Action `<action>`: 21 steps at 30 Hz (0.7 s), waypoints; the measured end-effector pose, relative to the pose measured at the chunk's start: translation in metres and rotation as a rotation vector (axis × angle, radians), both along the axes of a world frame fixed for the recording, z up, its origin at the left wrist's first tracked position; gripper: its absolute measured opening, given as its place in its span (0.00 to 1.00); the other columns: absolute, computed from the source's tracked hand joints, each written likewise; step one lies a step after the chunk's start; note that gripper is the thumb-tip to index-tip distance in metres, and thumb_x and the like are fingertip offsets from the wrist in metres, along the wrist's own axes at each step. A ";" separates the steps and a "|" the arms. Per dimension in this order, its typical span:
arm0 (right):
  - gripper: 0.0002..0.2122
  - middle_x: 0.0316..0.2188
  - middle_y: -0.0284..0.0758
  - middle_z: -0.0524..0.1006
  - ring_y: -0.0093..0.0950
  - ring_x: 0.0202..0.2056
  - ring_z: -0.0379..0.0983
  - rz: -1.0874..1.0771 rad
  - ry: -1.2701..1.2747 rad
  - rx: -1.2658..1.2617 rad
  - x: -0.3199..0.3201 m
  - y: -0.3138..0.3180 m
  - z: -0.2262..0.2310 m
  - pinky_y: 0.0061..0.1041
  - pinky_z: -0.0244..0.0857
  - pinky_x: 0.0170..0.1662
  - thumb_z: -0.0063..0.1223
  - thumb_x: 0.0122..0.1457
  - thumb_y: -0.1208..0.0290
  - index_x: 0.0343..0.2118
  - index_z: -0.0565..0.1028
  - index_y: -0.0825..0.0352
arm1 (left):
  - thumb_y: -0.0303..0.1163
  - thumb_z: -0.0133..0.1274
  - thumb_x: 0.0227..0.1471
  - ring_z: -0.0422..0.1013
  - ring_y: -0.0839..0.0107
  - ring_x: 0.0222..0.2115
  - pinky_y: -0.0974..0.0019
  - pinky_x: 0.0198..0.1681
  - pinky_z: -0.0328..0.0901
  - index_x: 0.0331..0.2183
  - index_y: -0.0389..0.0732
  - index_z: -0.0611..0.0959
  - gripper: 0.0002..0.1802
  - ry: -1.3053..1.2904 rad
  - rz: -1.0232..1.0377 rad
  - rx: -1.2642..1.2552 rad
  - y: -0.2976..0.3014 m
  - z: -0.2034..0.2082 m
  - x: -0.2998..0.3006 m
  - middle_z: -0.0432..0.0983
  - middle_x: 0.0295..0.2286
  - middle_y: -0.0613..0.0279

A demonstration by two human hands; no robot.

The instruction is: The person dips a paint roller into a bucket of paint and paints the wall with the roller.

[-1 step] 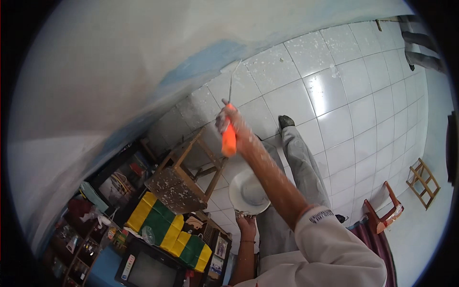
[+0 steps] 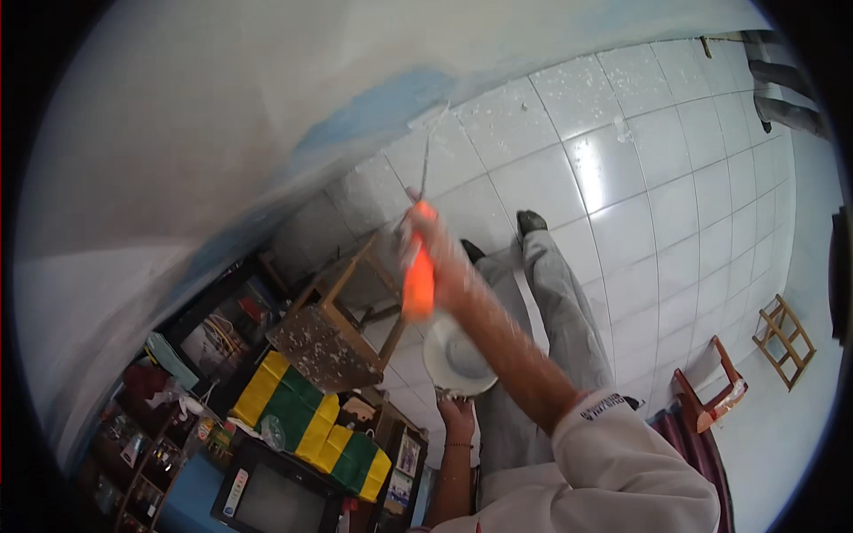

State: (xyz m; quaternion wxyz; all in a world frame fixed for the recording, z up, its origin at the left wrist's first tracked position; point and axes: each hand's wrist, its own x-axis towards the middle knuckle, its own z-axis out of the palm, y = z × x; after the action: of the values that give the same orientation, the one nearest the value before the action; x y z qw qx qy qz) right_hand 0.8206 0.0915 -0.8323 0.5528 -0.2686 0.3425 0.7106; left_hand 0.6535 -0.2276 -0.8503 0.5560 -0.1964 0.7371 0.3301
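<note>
The right hand (image 2: pixel 442 253) is raised in front of the wall (image 2: pixel 204 115), closed tight around the orange handle of a scraper (image 2: pixel 418 275); the thin metal blade runs up from the fist and its tip meets the wall near a blue patch of paint (image 2: pixel 382 111). The handle sticks out below the fist, pointing down toward a white bowl (image 2: pixel 458 360). The left hand (image 2: pixel 456 417) is lower, just under that bowl, with its fingers curled on the near rim, so the bowl is held level between the body and the wall. Grey trouser legs (image 2: pixel 551 302) and a dark shoe (image 2: pixel 531 219) stand on a floor of glossy white tiles (image 2: pixel 640 178), which are dotted with pale flecks near the wall. Just left of the bowl stands a wooden stool (image 2: pixel 324 333), its top splattered with white spots. Below the stool lies a long block in yellow and green stripes (image 2: pixel 306 426), resting on top of a dark cabinet. Beneath it are a small old television (image 2: pixel 275 502) with a white strip of buttons at its left edge, and a framed picture (image 2: pixel 407 457) to the right. At the lower left, shelves (image 2: pixel 142 444) hold small bottles and packets, too small to tell apart. At the right edge stand a red chair (image 2: pixel 706 391) and a light wooden frame (image 2: pixel 784 342), well apart from the hands.
</note>
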 end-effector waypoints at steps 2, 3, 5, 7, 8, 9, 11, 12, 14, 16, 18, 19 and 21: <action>0.21 0.13 0.29 0.65 0.20 0.13 0.65 0.147 -0.263 0.229 -0.016 -0.030 0.120 0.19 0.62 0.15 0.43 0.51 0.75 0.47 0.52 0.64 | 0.37 0.41 0.50 0.65 0.67 0.34 0.63 0.36 0.62 0.41 0.43 0.67 0.16 -0.072 -0.012 0.196 -0.017 -0.001 -0.014 0.66 0.36 0.60; 0.34 0.13 0.28 0.65 0.20 0.13 0.65 0.031 -0.300 0.286 -0.031 -0.046 0.166 0.19 0.62 0.14 0.43 0.49 0.79 0.57 0.40 0.62 | 0.37 0.40 0.50 0.65 0.66 0.35 0.63 0.38 0.61 0.42 0.43 0.67 0.17 -0.103 -0.023 0.298 -0.023 -0.001 -0.020 0.66 0.37 0.59; 0.34 0.13 0.28 0.65 0.20 0.13 0.66 0.183 -0.132 0.248 -0.027 -0.052 0.209 0.19 0.62 0.14 0.43 0.49 0.79 0.57 0.41 0.60 | 0.38 0.39 0.51 0.64 0.66 0.37 0.62 0.40 0.61 0.44 0.42 0.66 0.18 -0.189 -0.060 0.511 -0.026 -0.010 -0.026 0.65 0.40 0.58; 0.33 0.14 0.29 0.66 0.21 0.13 0.66 0.225 -0.267 0.199 -0.049 -0.050 0.196 0.20 0.62 0.13 0.42 0.49 0.80 0.57 0.42 0.57 | 0.39 0.37 0.52 0.64 0.65 0.40 0.62 0.43 0.61 0.46 0.41 0.65 0.20 -0.256 -0.100 0.727 -0.031 -0.016 -0.039 0.64 0.42 0.57; 0.32 0.16 0.30 0.66 0.23 0.14 0.66 0.224 -0.201 0.220 -0.046 -0.039 0.168 0.20 0.63 0.14 0.42 0.51 0.78 0.57 0.42 0.55 | 0.39 0.37 0.53 0.64 0.64 0.41 0.61 0.44 0.61 0.47 0.40 0.65 0.21 -0.288 -0.121 0.836 -0.032 -0.017 -0.044 0.64 0.43 0.57; 0.25 0.17 0.32 0.66 0.22 0.13 0.64 0.265 -0.298 0.184 -0.038 -0.026 0.125 0.20 0.62 0.14 0.44 0.53 0.70 0.54 0.49 0.59 | 0.37 0.40 0.50 0.65 0.68 0.35 0.64 0.36 0.62 0.41 0.42 0.67 0.16 -0.122 0.005 0.426 -0.030 -0.022 -0.038 0.66 0.36 0.61; 0.23 0.18 0.29 0.63 0.19 0.15 0.61 0.097 -0.366 0.105 -0.018 0.003 0.034 0.18 0.61 0.18 0.43 0.54 0.69 0.52 0.52 0.57 | 0.35 0.39 0.51 0.65 0.69 0.33 0.65 0.34 0.63 0.38 0.42 0.69 0.12 -0.013 0.031 0.026 -0.019 -0.019 -0.018 0.67 0.33 0.61; 0.23 0.18 0.29 0.63 0.19 0.16 0.61 0.034 -0.345 0.085 -0.004 0.010 0.002 0.18 0.61 0.18 0.43 0.54 0.70 0.52 0.51 0.57 | 0.36 0.35 0.53 0.64 0.67 0.37 0.64 0.40 0.63 0.39 0.40 0.68 0.14 -0.059 -0.054 0.038 -0.008 -0.011 -0.007 0.65 0.38 0.58; 0.24 0.18 0.28 0.63 0.18 0.16 0.61 -0.003 -0.246 0.130 -0.010 0.007 0.009 0.18 0.61 0.19 0.43 0.53 0.72 0.53 0.51 0.58 | 0.35 0.38 0.50 0.65 0.69 0.32 0.65 0.34 0.63 0.37 0.43 0.69 0.12 -0.007 -0.012 0.026 -0.014 -0.009 -0.025 0.68 0.34 0.62; 0.29 0.19 0.28 0.64 0.17 0.18 0.63 0.236 -0.173 0.171 -0.007 -0.014 0.117 0.16 0.61 0.19 0.45 0.51 0.77 0.55 0.46 0.60 | 0.34 0.42 0.48 0.67 0.72 0.27 0.65 0.28 0.63 0.36 0.46 0.71 0.10 0.038 0.047 0.005 -0.025 -0.009 -0.033 0.70 0.30 0.66; 0.31 0.19 0.29 0.66 0.17 0.20 0.65 0.116 -0.382 0.288 -0.037 -0.053 0.201 0.16 0.62 0.21 0.45 0.51 0.79 0.57 0.45 0.61 | 0.34 0.41 0.48 0.67 0.72 0.28 0.64 0.28 0.63 0.36 0.46 0.71 0.11 0.012 0.037 0.033 -0.033 -0.007 -0.040 0.70 0.30 0.66; 0.32 0.18 0.30 0.66 0.20 0.16 0.65 0.152 -0.251 0.276 -0.036 -0.062 0.236 0.19 0.63 0.17 0.44 0.50 0.81 0.57 0.43 0.60 | 0.35 0.41 0.48 0.67 0.72 0.28 0.64 0.28 0.63 0.36 0.46 0.71 0.11 -0.017 0.024 0.052 -0.030 -0.010 -0.038 0.70 0.30 0.66; 0.34 0.16 0.32 0.66 0.22 0.13 0.65 0.187 -0.113 0.271 -0.038 -0.062 0.252 0.21 0.63 0.14 0.42 0.49 0.82 0.57 0.42 0.58 | 0.37 0.40 0.49 0.67 0.72 0.29 0.66 0.27 0.62 0.36 0.45 0.71 0.12 -0.007 0.034 0.052 -0.018 -0.007 -0.028 0.70 0.30 0.66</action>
State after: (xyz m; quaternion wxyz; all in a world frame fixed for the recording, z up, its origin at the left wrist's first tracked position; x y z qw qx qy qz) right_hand 0.7824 0.0292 -0.5799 0.5340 -0.2618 0.1853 0.7822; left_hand 0.6252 -0.2452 -0.8570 0.5578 -0.1956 0.7229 0.3577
